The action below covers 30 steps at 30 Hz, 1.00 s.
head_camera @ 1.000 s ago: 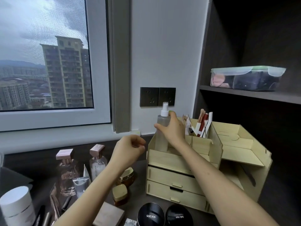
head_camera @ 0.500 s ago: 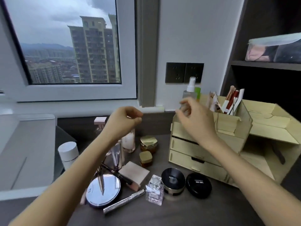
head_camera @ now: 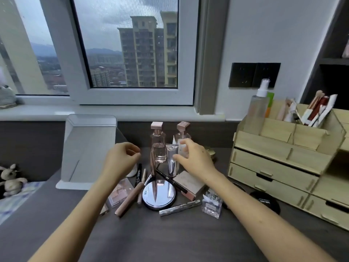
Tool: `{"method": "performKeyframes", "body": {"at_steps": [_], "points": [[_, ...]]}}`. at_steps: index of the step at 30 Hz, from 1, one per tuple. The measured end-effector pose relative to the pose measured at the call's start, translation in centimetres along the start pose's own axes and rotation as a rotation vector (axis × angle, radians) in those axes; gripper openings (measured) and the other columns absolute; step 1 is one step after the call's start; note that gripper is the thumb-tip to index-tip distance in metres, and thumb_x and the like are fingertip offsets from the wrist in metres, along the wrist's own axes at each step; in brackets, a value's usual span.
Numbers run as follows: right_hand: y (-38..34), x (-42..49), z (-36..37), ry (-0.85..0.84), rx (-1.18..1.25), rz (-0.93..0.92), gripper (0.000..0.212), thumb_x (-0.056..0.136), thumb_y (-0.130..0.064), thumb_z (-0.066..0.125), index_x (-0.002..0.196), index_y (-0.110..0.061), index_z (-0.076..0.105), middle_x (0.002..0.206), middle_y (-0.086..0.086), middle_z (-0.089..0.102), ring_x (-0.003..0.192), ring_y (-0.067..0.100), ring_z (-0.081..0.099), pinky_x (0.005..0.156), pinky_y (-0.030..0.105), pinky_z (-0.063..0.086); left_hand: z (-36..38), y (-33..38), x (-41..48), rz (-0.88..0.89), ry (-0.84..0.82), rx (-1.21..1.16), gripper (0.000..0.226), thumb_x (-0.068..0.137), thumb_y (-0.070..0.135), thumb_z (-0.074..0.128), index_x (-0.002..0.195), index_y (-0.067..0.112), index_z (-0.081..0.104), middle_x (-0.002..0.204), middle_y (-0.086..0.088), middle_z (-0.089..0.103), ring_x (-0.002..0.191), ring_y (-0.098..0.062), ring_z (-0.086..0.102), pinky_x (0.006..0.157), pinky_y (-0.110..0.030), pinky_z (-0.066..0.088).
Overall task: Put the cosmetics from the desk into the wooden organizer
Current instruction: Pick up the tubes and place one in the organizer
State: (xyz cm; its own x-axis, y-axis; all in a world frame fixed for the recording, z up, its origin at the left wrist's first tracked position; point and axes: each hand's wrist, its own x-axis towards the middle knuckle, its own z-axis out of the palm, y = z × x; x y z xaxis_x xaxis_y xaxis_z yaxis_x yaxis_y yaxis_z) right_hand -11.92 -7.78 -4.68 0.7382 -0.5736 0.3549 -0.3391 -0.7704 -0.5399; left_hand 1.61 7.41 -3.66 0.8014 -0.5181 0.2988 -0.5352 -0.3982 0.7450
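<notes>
The wooden organizer [head_camera: 273,148] stands on the right of the dark desk. A clear spray bottle [head_camera: 257,110] stands upright in its top left compartment. Left of it lies a cluster of cosmetics: two pink-capped perfume bottles [head_camera: 158,142] [head_camera: 182,133], a silver tube [head_camera: 171,161] and a gold-lidded jar [head_camera: 210,151]. My right hand [head_camera: 194,159] hovers at the right perfume bottle and the silver tube, its fingers curved and spread, gripping nothing that I can see. My left hand [head_camera: 120,159] hangs loosely curled above the desk and holds nothing.
In front of my hands lie a round mirrored compact [head_camera: 158,193], a pink box [head_camera: 188,184], a blush palette [head_camera: 120,191], pencils, a silver mascara tube [head_camera: 179,207] and a small glass perfume [head_camera: 211,205]. A black compact [head_camera: 268,201] sits by the organizer's drawers. A tilted white stand [head_camera: 88,148] is at left.
My right hand let go of the spray bottle, which stays in the organizer, and moved left and down to the cosmetics cluster. The view swung left and down.
</notes>
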Motion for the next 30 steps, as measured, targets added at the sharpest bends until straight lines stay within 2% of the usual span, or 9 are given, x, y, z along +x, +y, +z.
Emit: {"method": "performKeyframes", "body": {"at_steps": [3,7,13,18,21,23,25,28,30], "points": [[-0.7,1.5,1.3,0.049,-0.044,-0.003,0.041,0.087,-0.034,0.060,0.123,-0.018,0.051,0.115,0.004,0.062,0.104,0.026,0.059,0.083,0.037,0.050,1.4,-0.8,0.3,-0.007,-0.020,0.002,0.019,0.080,0.014,0.064,0.098,0.007,0.068,0.094,-0.014,0.071,0.084,-0.028,0.066,0.083,-0.042,0.054],[-1.1,2.1,2.1,0.116,-0.084,-0.021,0.020,0.090,-0.026,0.059,0.107,-0.015,0.058,0.096,0.005,0.067,0.092,0.023,0.063,0.074,0.032,0.052,3.9,-0.1,1.5,0.025,-0.033,0.096,0.034,0.081,0.028,0.066,0.108,0.007,0.064,0.100,-0.009,0.070,0.095,-0.022,0.064,0.083,-0.030,0.047],[-0.7,2.5,2.1,0.151,-0.032,-0.008,0.009,0.090,-0.019,0.058,0.089,-0.012,0.064,0.089,0.004,0.067,0.084,0.021,0.062,0.065,0.025,0.038,6.2,0.7,2.8,0.057,0.093,0.180,0.019,0.083,0.019,0.056,0.081,0.002,0.067,0.085,-0.013,0.070,0.084,-0.032,0.062,0.064,-0.030,0.039],[-0.8,2.2,0.8,0.160,0.071,-0.003,0.015,0.089,-0.019,0.061,0.083,-0.007,0.068,0.085,0.006,0.069,0.076,0.014,0.062,0.065,0.021,0.044,6.1,0.4,3.3,0.075,0.116,0.183,0.021,0.081,0.013,0.059,0.074,-0.003,0.070,0.076,-0.021,0.070,0.078,-0.037,0.062,0.062,-0.032,0.040],[-1.6,1.0,-2.4,0.254,0.149,-0.044,0.012,0.087,-0.019,0.063,0.082,-0.010,0.069,0.079,0.003,0.070,0.064,0.004,0.059,0.060,0.014,0.047,5.0,0.9,3.2,0.098,0.153,0.173,0.017,0.083,0.016,0.064,0.085,0.003,0.075,0.086,-0.015,0.074,0.085,-0.030,0.065,0.066,-0.027,0.037],[-1.8,0.1,-5.7,0.332,0.233,-0.046,0.011,0.086,-0.018,0.064,0.080,-0.011,0.070,0.073,0.002,0.070,0.064,0.011,0.065,0.061,0.025,0.055,3.7,2.2,3.2,0.134,0.165,0.134,0.017,0.082,0.017,0.066,0.090,0.004,0.075,0.090,-0.014,0.074,0.085,-0.028,0.066,0.070,-0.026,0.040],[-1.3,-1.0,-9.5,0.428,0.299,-0.026,0.011,0.084,-0.018,0.065,0.075,-0.013,0.069,0.065,0.000,0.068,0.058,0.011,0.065,0.057,0.028,0.056,2.4,4.3,3.3,0.192,0.181,0.079,0.015,0.079,0.018,0.069,0.084,0.005,0.076,0.084,-0.014,0.075,0.082,-0.028,0.067,0.069,-0.027,0.042],[0.3,-2.6,-15.3,0.569,0.319,0.009,0.013,0.083,-0.015,0.067,0.070,-0.017,0.066,0.054,-0.003,0.065,0.047,0.004,0.062,0.045,0.016,0.050,1.1,8.7,2.7,0.261,0.136,-0.125,0.010,0.076,0.022,0.073,0.072,0.013,0.076,0.067,-0.007,0.074,0.067,-0.018,0.068,0.065,-0.029,0.046],[1.8,-3.0,-18.9,0.689,0.283,0.051,0.019,0.082,-0.012,0.068,0.065,-0.019,0.063,0.049,-0.002,0.063,0.041,0.004,0.059,0.042,0.015,0.047,1.0,12.0,2.2,0.279,0.081,-0.277,0.010,0.075,0.026,0.073,0.068,0.019,0.074,0.061,0.003,0.072,0.062,-0.012,0.067,0.063,-0.027,0.049]]}}
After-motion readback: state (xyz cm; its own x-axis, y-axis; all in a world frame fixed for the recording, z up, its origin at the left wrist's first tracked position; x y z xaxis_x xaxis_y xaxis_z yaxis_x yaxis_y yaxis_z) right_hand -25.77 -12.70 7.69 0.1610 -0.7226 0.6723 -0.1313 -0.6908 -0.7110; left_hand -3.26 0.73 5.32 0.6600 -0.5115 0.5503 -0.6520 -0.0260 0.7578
